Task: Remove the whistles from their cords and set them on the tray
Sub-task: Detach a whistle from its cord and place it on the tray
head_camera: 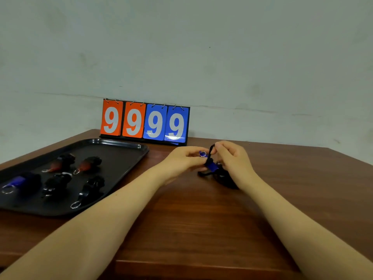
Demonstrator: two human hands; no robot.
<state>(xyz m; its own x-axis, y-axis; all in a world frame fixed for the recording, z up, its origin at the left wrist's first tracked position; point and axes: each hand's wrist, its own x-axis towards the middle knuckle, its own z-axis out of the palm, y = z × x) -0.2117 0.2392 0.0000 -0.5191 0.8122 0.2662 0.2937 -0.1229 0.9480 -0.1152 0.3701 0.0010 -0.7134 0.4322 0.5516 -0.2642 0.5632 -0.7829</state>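
Observation:
Over the wooden table, my left hand pinches a blue whistle by its metal ring end. My right hand pinches the black cord looped up from that ring, and the rest of the cord lies bunched under the hand. A black tray sits at the left. On it lie two orange whistles, a blue whistle and two black whistles, several with metal rings and what look like bunched black cords.
A flip scoreboard showing 9 9 9 9 stands at the table's back edge against the wall. The table's front edge runs along the bottom of the view, and bare wood lies between my forearms.

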